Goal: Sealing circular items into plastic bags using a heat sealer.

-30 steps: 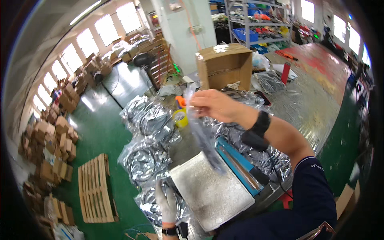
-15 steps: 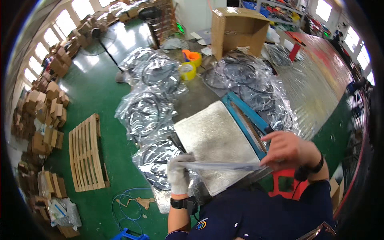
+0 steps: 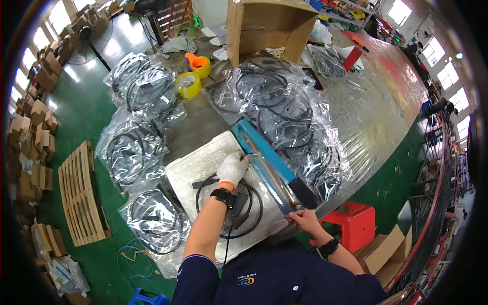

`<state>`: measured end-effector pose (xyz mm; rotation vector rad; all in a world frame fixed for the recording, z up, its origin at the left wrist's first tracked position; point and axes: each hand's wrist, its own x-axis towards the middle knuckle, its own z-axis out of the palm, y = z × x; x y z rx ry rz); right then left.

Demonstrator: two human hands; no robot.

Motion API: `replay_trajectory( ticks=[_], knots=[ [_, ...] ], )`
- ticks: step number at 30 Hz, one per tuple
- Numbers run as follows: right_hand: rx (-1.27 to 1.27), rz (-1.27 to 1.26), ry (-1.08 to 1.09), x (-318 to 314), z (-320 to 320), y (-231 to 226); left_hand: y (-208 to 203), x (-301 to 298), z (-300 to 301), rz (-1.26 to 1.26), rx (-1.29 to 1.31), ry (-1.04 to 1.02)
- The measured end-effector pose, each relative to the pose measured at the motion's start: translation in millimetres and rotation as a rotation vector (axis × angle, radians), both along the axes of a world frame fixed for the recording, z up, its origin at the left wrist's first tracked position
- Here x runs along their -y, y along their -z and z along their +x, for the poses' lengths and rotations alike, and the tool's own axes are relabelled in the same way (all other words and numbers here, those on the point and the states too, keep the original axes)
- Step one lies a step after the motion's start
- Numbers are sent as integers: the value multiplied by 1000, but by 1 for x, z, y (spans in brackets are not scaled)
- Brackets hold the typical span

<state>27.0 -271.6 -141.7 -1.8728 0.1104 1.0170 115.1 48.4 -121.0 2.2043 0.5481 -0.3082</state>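
Observation:
A coiled black cable (image 3: 261,206) in a clear plastic bag lies on the white foam board (image 3: 185,165). My left hand (image 3: 233,168), in a white glove, is closed at the bag's far edge, beside a long blue bag sealer (image 3: 267,151). My bare right hand (image 3: 306,220) pinches the bag's near corner at the sealer's near end. Between the hands, the bag's edge stretches along the sealer's strip. The gloved fingertips are partly hidden, and my left wrist covers part of the coil.
Bagged black cables lie left (image 3: 133,152) and right (image 3: 284,96) of the board. Tape rolls (image 3: 188,85) and an open cardboard box (image 3: 272,30) stand farther back. A red stool (image 3: 351,223) is at the right, a wooden pallet (image 3: 81,195) on the green floor.
The bag, held taut edge-on between both hands before, now lies flat on the board with the cable coil visible. My left hand has moved farther forward to the sealer; the view has shifted.

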Motion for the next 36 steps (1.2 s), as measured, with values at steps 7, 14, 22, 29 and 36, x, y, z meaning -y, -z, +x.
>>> replay_trajectory(
  ticks=[7,14,22,29,36],
  knots=[
    [632,-145,27,22,75,-54,8,22,37,57,-13,-86],
    [1011,-235,-776,-54,68,-89,22,1,42,-14,-56,-89],
    [1116,-431,-639,-48,56,-20,39,-14,35,-102,182,-126],
    [1206,-448,-528,-38,56,-20,9,5,-85,532,640,316],
    [1240,-457,-530,-46,49,-22,9,4,-128,451,487,465]
  ],
)
